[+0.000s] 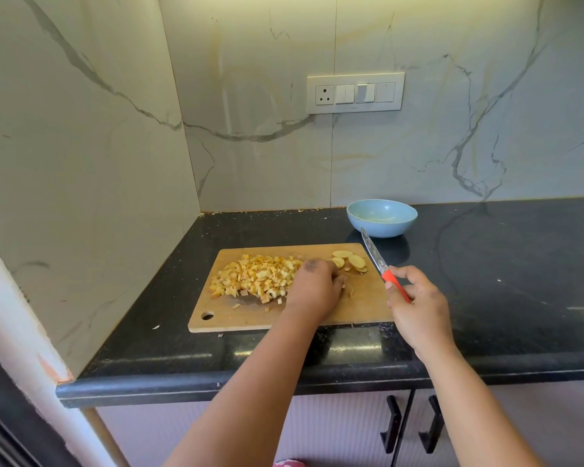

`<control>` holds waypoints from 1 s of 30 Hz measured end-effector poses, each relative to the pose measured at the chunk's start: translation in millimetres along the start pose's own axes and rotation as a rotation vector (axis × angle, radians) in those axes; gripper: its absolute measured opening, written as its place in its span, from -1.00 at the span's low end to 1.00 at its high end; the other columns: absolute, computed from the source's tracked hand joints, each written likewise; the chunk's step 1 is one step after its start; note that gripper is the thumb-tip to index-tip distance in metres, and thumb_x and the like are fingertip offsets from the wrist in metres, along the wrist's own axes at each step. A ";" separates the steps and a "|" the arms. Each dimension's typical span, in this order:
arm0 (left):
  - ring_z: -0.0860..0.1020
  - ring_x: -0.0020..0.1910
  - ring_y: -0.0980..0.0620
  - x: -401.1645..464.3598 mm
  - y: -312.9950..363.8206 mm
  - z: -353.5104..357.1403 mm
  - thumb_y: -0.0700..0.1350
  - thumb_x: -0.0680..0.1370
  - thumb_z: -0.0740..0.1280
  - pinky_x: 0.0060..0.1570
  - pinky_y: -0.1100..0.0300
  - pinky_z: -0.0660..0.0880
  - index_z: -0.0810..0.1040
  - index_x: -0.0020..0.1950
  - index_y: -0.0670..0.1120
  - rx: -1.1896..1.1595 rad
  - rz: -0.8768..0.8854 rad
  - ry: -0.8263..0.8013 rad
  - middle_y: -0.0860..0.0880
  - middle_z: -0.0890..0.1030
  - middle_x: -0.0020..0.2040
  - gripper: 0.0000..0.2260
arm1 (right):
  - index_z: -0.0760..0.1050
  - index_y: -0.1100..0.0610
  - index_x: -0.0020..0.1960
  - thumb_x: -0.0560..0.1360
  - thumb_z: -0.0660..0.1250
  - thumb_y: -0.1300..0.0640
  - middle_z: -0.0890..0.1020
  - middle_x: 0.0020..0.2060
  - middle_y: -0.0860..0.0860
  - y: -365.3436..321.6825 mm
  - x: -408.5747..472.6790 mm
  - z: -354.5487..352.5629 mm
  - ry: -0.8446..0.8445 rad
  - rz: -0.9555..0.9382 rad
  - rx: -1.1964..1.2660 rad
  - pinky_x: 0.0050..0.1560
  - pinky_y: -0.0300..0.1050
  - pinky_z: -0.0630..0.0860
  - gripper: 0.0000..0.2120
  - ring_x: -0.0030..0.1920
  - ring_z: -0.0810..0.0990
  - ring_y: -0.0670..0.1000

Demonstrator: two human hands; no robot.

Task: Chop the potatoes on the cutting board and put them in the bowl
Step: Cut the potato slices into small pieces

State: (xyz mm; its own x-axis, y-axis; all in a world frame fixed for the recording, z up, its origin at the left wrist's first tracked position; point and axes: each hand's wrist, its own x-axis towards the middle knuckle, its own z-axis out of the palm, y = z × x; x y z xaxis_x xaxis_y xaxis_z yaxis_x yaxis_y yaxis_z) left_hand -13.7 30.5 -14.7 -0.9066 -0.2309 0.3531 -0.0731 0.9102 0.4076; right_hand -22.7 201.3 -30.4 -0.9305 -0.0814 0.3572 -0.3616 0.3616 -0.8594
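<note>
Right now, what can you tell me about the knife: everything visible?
The knife is a small kitchen knife with a red-orange handle, likely plastic, and a pointed metal blade whose surface looks speckled or patterned. The right hand grips the handle, hiding its rear part. The blade is raised and angled away from the person, its tip seen against the light blue bowl, past the right edge of the wooden cutting board. It appears to touch neither the board nor any potato.
</note>
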 end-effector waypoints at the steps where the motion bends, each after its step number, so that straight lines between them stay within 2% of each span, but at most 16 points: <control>1: 0.52 -0.06 -0.04 0.5 2.4 -0.6 0.07 0.63 0.23 -0.10 0.13 0.46 0.58 0.03 -0.12 -0.003 -0.008 0.000 -0.07 0.57 -0.08 -0.72 | 0.49 -0.09 0.12 0.60 0.27 0.12 0.63 -0.24 0.00 0.0 0.1 0.0 0.000 0.006 0.000 -0.30 -0.27 0.46 -0.85 -0.18 0.61 -0.01; 3: 0.49 -0.07 -0.03 1.6 6.6 0.9 0.17 0.63 0.19 -0.13 0.13 0.42 0.53 -0.04 -0.10 0.019 -0.028 -0.029 -0.05 0.52 -0.11 -0.65 | 0.50 -0.08 0.13 0.59 0.28 0.11 0.63 -0.23 -0.07 0.3 1.0 0.5 0.003 0.018 -0.008 -0.29 -0.28 0.44 -0.85 -0.18 0.60 -0.06; 5: 0.46 0.05 -0.05 3.1 8.5 5.2 0.21 0.59 0.22 0.00 0.10 0.44 0.53 0.02 -0.10 0.075 -0.013 -0.064 -0.07 0.53 -0.01 -0.63 | 0.51 -0.08 0.13 0.59 0.29 0.11 0.62 -0.24 -0.08 -0.5 1.2 1.0 0.007 0.021 -0.010 -0.28 -0.27 0.44 -0.84 -0.19 0.58 -0.08; 7: 0.44 0.18 -0.07 3.0 8.2 7.2 0.15 0.58 0.28 0.14 0.07 0.44 0.55 0.14 -0.10 0.102 0.021 -0.066 -0.08 0.54 0.11 -0.66 | 0.51 -0.08 0.13 0.59 0.29 0.12 0.62 -0.25 -0.09 -1.1 0.6 0.7 0.005 0.019 -0.009 -0.29 -0.28 0.41 -0.84 -0.20 0.56 -0.11; 10: 0.46 0.21 -0.07 0.7 2.2 5.0 0.01 0.59 0.29 0.21 0.08 0.43 0.57 0.22 -0.08 0.040 0.093 -0.064 -0.06 0.57 0.16 -0.73 | 0.52 -0.07 0.13 0.59 0.29 0.13 0.62 -0.27 -0.08 -2.0 -0.4 -0.3 0.002 0.012 -0.019 -0.31 -0.29 0.38 -0.84 -0.23 0.55 -0.11; 15: 0.53 0.13 0.02 -10.9 -15.1 -10.0 -0.15 0.59 0.32 0.21 0.18 0.41 0.64 0.14 -0.07 -0.119 0.205 -0.114 -0.01 0.64 0.12 -0.83 | 0.52 -0.06 0.13 0.59 0.28 0.12 0.62 -0.25 -0.10 -2.8 -1.2 -0.7 -0.004 0.011 -0.031 -0.34 -0.34 0.35 -0.85 -0.24 0.55 -0.13; 18: 0.54 0.12 0.03 -16.9 -24.9 -13.6 -0.22 0.57 0.30 0.20 0.14 0.44 0.64 0.14 -0.06 -0.159 0.216 -0.090 0.02 0.65 0.12 -0.80 | 0.51 -0.06 0.13 0.59 0.28 0.12 0.61 -0.27 -0.09 -3.8 -2.4 -0.4 -0.009 0.002 -0.042 -0.36 -0.36 0.32 -0.85 -0.27 0.53 -0.14; 21: 0.56 0.05 0.04 -20.6 -26.9 -14.3 -0.14 0.59 0.34 0.13 0.12 0.48 0.63 0.15 -0.08 -0.179 0.221 0.026 0.00 0.64 0.07 -0.83 | 0.51 -0.05 0.15 0.60 0.27 0.12 0.61 -0.26 -0.08 -4.7 -3.6 -0.2 -0.004 0.004 -0.048 -0.37 -0.35 0.32 -0.84 -0.27 0.53 -0.14; 24: 0.51 -0.06 0.03 -24.3 -29.1 -13.7 -0.03 0.57 0.37 -0.01 0.16 0.45 0.63 0.06 -0.10 -0.152 0.177 0.157 0.00 0.58 -0.03 -0.84 | 0.50 -0.05 0.16 0.60 0.27 0.12 0.59 -0.26 -0.08 -5.3 -4.4 0.3 -0.010 -0.002 -0.062 -0.37 -0.34 0.32 -0.84 -0.27 0.52 -0.14; 26: 0.50 -0.07 0.04 -28.7 -31.4 -13.9 0.06 0.54 0.40 -0.05 0.19 0.42 0.62 0.03 -0.09 -0.121 0.144 0.139 0.01 0.56 -0.05 -0.77 | 0.50 -0.05 0.15 0.60 0.26 0.12 0.57 -0.29 -0.09 -5.9 -5.1 0.2 -0.014 -0.011 -0.073 -0.38 -0.34 0.32 -0.84 -0.29 0.52 -0.13; 28: 0.49 -0.05 0.05 -32.1 -33.0 -14.7 0.11 0.51 0.42 -0.01 0.19 0.45 0.61 0.07 -0.08 -0.101 0.131 0.077 0.03 0.56 -0.03 -0.71 | 0.49 -0.06 0.14 0.60 0.26 0.12 0.56 -0.30 -0.10 -6.6 -5.5 0.0 -0.020 -0.018 -0.083 -0.39 -0.35 0.31 -0.85 -0.30 0.50 -0.13; 30: 0.49 -0.02 0.05 -32.3 -32.9 -15.9 0.05 0.54 0.40 0.03 0.21 0.42 0.60 0.11 -0.08 -0.059 0.140 0.041 0.03 0.56 0.00 -0.75 | 0.49 -0.05 0.14 0.60 0.26 0.12 0.56 -0.31 -0.08 -7.2 -5.8 -0.5 -0.023 -0.023 -0.082 -0.39 -0.34 0.32 -0.85 -0.30 0.51 -0.11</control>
State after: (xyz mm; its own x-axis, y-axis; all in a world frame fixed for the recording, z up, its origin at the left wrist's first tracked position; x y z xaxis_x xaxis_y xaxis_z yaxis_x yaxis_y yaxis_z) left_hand 24.7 2.5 -26.2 -0.8885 -0.1176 0.4436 0.0787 0.9132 0.3998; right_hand -14.6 199.6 -26.1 -0.9233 -0.1114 0.3677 -0.3780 0.4341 -0.8177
